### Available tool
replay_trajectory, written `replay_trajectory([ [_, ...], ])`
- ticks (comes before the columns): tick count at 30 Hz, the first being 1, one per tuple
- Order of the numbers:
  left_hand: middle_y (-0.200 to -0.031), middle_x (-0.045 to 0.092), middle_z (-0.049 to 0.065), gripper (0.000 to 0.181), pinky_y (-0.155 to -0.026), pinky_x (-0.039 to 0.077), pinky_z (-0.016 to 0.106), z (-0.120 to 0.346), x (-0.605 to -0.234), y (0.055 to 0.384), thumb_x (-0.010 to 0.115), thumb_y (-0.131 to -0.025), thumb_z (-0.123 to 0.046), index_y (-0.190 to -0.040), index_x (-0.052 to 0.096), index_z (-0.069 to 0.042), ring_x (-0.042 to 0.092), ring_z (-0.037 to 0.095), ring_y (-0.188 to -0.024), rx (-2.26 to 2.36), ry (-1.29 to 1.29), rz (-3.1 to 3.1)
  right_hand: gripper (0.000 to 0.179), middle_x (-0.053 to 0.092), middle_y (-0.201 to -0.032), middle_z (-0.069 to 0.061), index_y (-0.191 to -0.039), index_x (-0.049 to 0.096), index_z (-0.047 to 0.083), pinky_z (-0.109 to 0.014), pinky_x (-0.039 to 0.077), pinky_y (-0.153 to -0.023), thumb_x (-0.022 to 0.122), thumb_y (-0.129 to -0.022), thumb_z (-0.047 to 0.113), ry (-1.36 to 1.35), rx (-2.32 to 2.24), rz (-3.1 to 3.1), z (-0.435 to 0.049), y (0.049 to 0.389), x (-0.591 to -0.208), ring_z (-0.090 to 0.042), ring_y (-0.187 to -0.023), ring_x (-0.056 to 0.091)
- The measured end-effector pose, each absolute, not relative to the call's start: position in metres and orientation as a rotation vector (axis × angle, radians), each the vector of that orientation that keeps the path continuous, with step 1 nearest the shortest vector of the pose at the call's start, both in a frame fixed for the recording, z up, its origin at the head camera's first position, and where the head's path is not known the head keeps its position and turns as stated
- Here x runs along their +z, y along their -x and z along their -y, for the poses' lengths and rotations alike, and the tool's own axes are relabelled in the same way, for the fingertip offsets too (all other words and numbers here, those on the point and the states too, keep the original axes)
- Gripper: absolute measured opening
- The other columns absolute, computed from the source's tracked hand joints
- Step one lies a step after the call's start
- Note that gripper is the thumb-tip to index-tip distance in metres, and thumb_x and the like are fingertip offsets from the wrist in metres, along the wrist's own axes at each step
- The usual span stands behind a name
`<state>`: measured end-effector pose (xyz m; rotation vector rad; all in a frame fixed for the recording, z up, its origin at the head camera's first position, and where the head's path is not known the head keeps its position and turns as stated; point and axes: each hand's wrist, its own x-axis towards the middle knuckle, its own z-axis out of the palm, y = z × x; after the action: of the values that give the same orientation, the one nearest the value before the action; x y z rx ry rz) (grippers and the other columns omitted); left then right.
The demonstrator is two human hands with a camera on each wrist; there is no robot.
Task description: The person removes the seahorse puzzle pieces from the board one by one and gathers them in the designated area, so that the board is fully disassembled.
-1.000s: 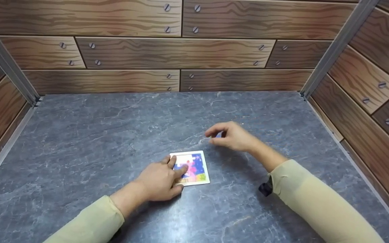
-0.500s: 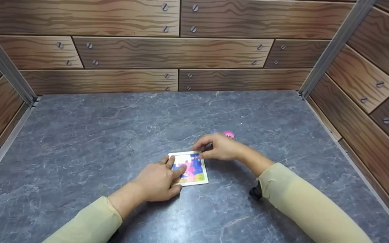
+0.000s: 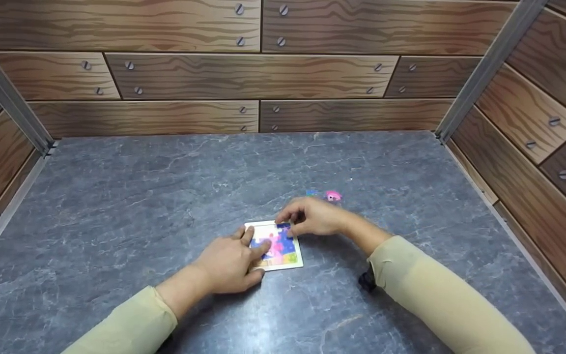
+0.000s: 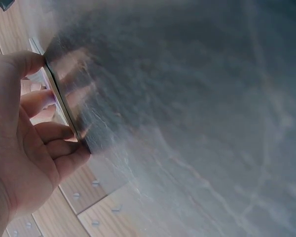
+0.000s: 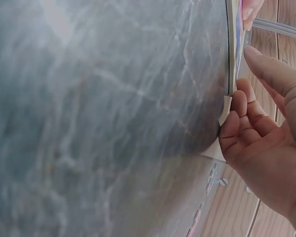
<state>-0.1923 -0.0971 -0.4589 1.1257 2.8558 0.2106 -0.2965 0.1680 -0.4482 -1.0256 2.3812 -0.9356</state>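
Note:
A small square jigsaw puzzle [image 3: 274,263] in a white-edged tray lies on the table, partly filled with pink, blue and green pieces. My left hand [image 3: 224,263] spreads over its left side. The index finger reaches onto the picture and the thumb rests along the near edge, as the left wrist view also shows. At the far right corner, my right hand [image 3: 315,216] bends its thumb and index finger around a blue corner piece [image 3: 283,228]. In the right wrist view, its other fingertips [image 5: 230,123] sit curled at the tray edge [image 5: 232,59].
Just behind my right hand lie a pink loose puzzle piece [image 3: 333,195] and a blue-green one [image 3: 311,192]. The grey marbled table [image 3: 140,196] is bounded by wood-patterned walls [image 3: 189,76] at the back and sides, with metal posts at the corners.
My right hand has moved left and toward me, from beside the loose pieces to the puzzle's far right corner, uncovering them. My left hand stays on the puzzle.

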Motion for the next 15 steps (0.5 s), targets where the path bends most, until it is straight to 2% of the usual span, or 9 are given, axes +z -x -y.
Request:
replay_trajectory([
  [6,-0.148,0.05,0.039,0.062,-0.102,0.054,0.058,0.0963,-0.4599,0.1922,0.061,-0.102,-0.046,-0.155,0.057,-0.014,0.053,0.054,-0.137,0.207,-1.145,-2.867,0.036,0.067,-0.116,-0.006,-0.128,0.078,0.013,-0.031,0.049,-0.085,0.084,-0.092,0.013,1.012,-0.914,-2.354,-0.1698,0.298,-0.4522,-0.019,-0.099,0.059],
  [15,-0.149,0.049,0.038,0.062,-0.102,0.054,0.058,0.0972,-0.4596,0.1931,0.059,-0.102,-0.046,-0.155,0.057,-0.013,0.051,0.054,-0.138,0.219,-1.138,-2.857,0.039,0.066,-0.118,-0.007,-0.132,0.076,0.012,-0.034,0.047,-0.091,0.083,-0.093,0.014,1.034,-0.922,-2.329,-0.1705,0.3005,-0.4563,-0.02,-0.103,0.056],
])
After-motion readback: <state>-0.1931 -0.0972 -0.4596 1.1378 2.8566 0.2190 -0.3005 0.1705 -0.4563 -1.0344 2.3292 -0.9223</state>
